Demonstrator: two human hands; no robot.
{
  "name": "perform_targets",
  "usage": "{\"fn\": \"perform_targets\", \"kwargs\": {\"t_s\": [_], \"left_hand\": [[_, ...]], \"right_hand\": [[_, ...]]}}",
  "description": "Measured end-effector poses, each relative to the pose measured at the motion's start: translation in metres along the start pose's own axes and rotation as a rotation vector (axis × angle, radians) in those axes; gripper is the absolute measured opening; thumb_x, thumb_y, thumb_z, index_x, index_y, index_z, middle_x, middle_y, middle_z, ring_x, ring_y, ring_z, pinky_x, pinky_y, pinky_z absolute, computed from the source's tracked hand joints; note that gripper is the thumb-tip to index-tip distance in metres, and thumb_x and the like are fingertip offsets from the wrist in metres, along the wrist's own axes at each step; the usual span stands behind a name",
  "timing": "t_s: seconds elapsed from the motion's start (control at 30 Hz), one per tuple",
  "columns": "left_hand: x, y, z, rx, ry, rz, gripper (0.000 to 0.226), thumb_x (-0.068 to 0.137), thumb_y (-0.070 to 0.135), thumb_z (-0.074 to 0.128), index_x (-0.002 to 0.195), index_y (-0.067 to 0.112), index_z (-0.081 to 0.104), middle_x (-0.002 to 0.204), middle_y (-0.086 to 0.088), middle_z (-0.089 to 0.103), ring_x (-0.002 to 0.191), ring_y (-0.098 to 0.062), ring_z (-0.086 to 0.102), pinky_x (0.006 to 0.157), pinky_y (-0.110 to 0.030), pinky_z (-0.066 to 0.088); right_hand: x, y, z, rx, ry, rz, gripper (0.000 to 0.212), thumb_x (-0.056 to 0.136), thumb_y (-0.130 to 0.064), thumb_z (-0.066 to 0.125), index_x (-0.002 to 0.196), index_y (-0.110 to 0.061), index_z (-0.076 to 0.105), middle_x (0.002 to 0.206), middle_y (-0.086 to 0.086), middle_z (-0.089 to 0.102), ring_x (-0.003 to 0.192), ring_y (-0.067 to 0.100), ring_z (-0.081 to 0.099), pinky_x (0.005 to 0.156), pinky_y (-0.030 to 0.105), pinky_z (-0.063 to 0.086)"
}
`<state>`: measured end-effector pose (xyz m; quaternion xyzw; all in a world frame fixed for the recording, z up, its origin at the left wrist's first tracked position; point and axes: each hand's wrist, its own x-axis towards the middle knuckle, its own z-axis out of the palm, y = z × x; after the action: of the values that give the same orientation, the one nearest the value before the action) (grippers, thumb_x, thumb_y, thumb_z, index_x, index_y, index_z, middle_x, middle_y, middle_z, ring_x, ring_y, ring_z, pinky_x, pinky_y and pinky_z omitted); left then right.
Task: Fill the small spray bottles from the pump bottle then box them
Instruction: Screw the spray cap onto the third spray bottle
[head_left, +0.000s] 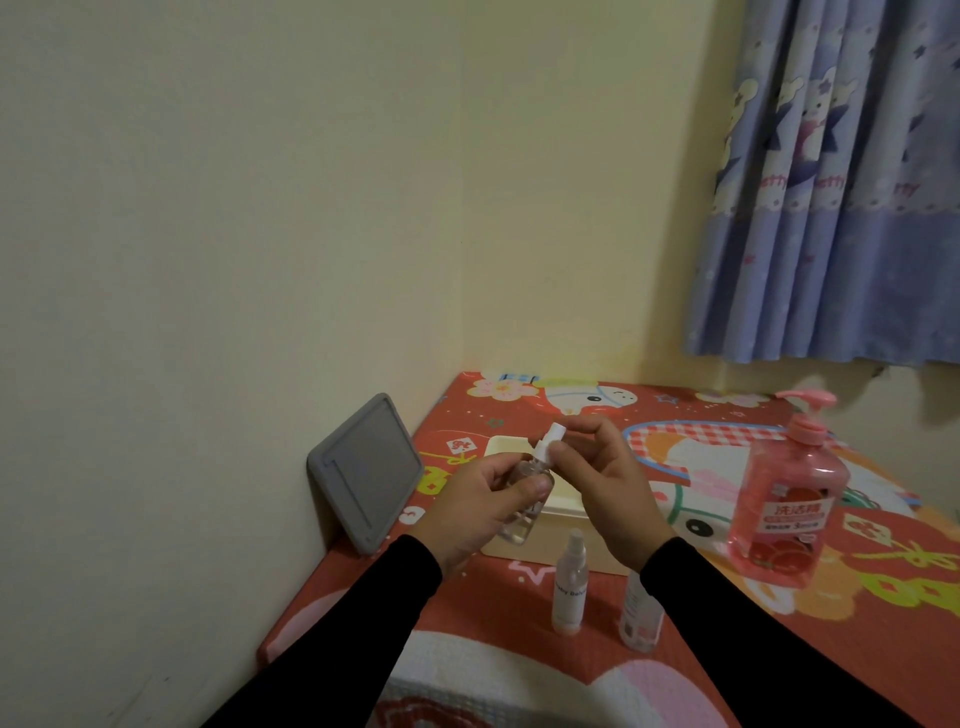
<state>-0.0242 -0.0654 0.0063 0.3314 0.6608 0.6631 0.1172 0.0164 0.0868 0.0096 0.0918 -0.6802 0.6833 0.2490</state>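
Note:
My left hand (480, 501) grips a small clear spray bottle (522, 525), tilted, above the table. My right hand (605, 488) pinches that bottle's white spray top (707, 436) at the neck. Two more small spray bottles stand on the table in front of me: one clear with a white label (570, 587), and another (640, 616) partly hidden behind my right sleeve. The pink pump bottle (787, 506) stands upright at the right. A cream box (558, 525) sits open behind my hands.
A grey tablet (366, 470) leans against the left wall at the table's edge. The table (727, 649) carries a red cartoon-print cover and sits in a room corner. A blue curtain (841, 182) hangs at the upper right.

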Motion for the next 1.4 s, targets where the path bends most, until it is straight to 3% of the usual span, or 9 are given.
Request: {"fn": "perform_targets", "kwargs": {"t_s": [0.17, 0.4, 0.6, 0.8, 0.9, 1.0, 1.17, 1.3, 1.4], "left_hand": [[0.001, 0.002, 0.003, 0.03, 0.015, 0.004, 0.016, 0.091, 0.023, 0.065, 0.102, 0.013, 0.07, 0.081, 0.009, 0.066, 0.079, -0.006, 0.06, 0.074, -0.021, 0.048], [0.001, 0.004, 0.002, 0.022, 0.032, -0.007, 0.009, 0.091, 0.022, 0.066, 0.098, 0.018, 0.071, 0.081, 0.003, 0.063, 0.077, -0.01, 0.058, 0.073, -0.028, 0.048], [0.002, 0.005, 0.005, 0.037, 0.022, 0.009, 0.015, 0.091, 0.023, 0.065, 0.104, 0.017, 0.071, 0.091, -0.002, 0.071, 0.084, -0.008, 0.062, 0.078, -0.025, 0.05], [0.003, 0.006, 0.004, 0.022, 0.016, 0.018, 0.005, 0.091, 0.02, 0.065, 0.091, 0.02, 0.07, 0.074, 0.011, 0.063, 0.071, -0.004, 0.057, 0.067, -0.02, 0.045], [0.003, 0.005, 0.004, 0.03, 0.028, 0.019, 0.009, 0.091, 0.021, 0.066, 0.095, 0.015, 0.071, 0.079, 0.005, 0.063, 0.075, -0.008, 0.058, 0.071, -0.024, 0.046], [0.002, 0.006, 0.007, 0.037, 0.024, 0.004, 0.012, 0.09, 0.023, 0.066, 0.1, 0.019, 0.071, 0.085, 0.003, 0.068, 0.079, -0.01, 0.062, 0.071, -0.026, 0.049], [0.003, 0.005, 0.006, 0.031, 0.035, -0.004, 0.015, 0.09, 0.021, 0.066, 0.103, 0.016, 0.071, 0.086, 0.001, 0.067, 0.078, -0.01, 0.061, 0.071, -0.026, 0.049], [0.003, 0.003, 0.005, 0.027, 0.04, 0.001, 0.014, 0.089, 0.02, 0.068, 0.101, 0.014, 0.071, 0.083, 0.0, 0.065, 0.079, -0.011, 0.059, 0.073, -0.028, 0.048], [0.003, 0.003, 0.007, 0.05, 0.03, 0.011, 0.017, 0.089, 0.02, 0.068, 0.104, 0.013, 0.071, 0.091, -0.01, 0.069, 0.082, -0.012, 0.061, 0.074, -0.025, 0.049]], "right_hand": [[0.003, 0.002, 0.003, -0.028, 0.038, -0.032, 0.022, 0.088, -0.011, 0.067, 0.105, -0.017, 0.054, 0.072, -0.007, 0.059, 0.072, 0.007, 0.06, 0.074, 0.028, 0.049], [0.003, 0.003, -0.002, -0.003, 0.014, 0.011, 0.02, 0.091, -0.016, 0.062, 0.109, -0.019, 0.055, 0.107, 0.015, 0.069, 0.104, 0.028, 0.065, 0.094, 0.042, 0.051], [0.006, 0.001, 0.0, -0.064, 0.066, -0.055, 0.023, 0.087, -0.011, 0.068, 0.103, -0.018, 0.053, 0.071, -0.003, 0.047, 0.068, 0.007, 0.051, 0.071, 0.029, 0.045], [0.004, -0.001, -0.003, -0.021, 0.012, 0.001, 0.019, 0.094, -0.007, 0.058, 0.109, -0.018, 0.052, 0.107, 0.021, 0.065, 0.103, 0.028, 0.062, 0.096, 0.043, 0.048], [0.004, -0.003, -0.002, -0.033, 0.007, -0.023, 0.021, 0.091, -0.008, 0.063, 0.105, -0.018, 0.052, 0.09, 0.022, 0.062, 0.086, 0.023, 0.061, 0.085, 0.04, 0.049], [0.005, -0.004, -0.001, -0.1, 0.052, -0.052, 0.024, 0.086, -0.013, 0.07, 0.102, -0.019, 0.053, 0.073, 0.002, 0.047, 0.068, 0.007, 0.05, 0.07, 0.025, 0.046], [0.002, -0.003, -0.003, -0.029, 0.006, 0.008, 0.017, 0.095, -0.011, 0.058, 0.109, -0.019, 0.054, 0.106, 0.012, 0.066, 0.097, 0.019, 0.064, 0.09, 0.034, 0.052], [0.002, -0.006, -0.006, -0.034, -0.011, 0.013, 0.019, 0.092, -0.006, 0.06, 0.108, -0.016, 0.054, 0.093, 0.014, 0.068, 0.083, 0.01, 0.066, 0.076, 0.021, 0.053], [0.003, -0.007, -0.004, -0.128, 0.04, -0.012, 0.022, 0.087, -0.014, 0.069, 0.102, -0.02, 0.054, 0.076, 0.011, 0.053, 0.068, 0.003, 0.055, 0.067, 0.017, 0.047]]}}
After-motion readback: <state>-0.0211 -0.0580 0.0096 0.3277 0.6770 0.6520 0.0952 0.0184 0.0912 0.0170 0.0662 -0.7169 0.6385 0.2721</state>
